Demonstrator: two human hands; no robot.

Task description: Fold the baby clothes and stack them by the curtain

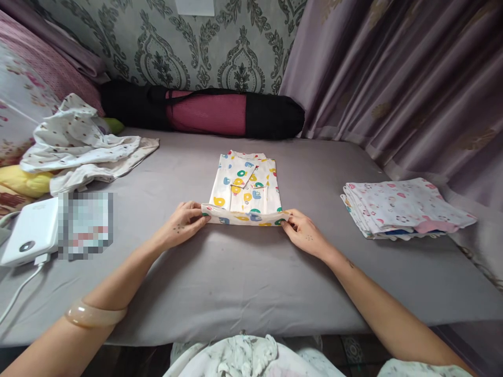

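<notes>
A small white shirt [247, 180] with yellow, blue and green prints lies on the grey sheet, its sleeves folded in over the body. Its near edge is lifted slightly and turned up, stretched between my two hands. My left hand [184, 224] pinches the left corner of that edge, thumb in front. At the right corner my right hand [304, 230] pinches the cloth the same way. The collar points away from me, toward the wall.
A stack of folded clothes [401, 207] lies at right. On the left are a white power bank [31, 230] with a cable, a blurred-out item [87, 225] and a crumpled spotted cloth [78, 139]. A black and maroon long bag [208, 112] lies along the wall, beside purple curtains [393, 73].
</notes>
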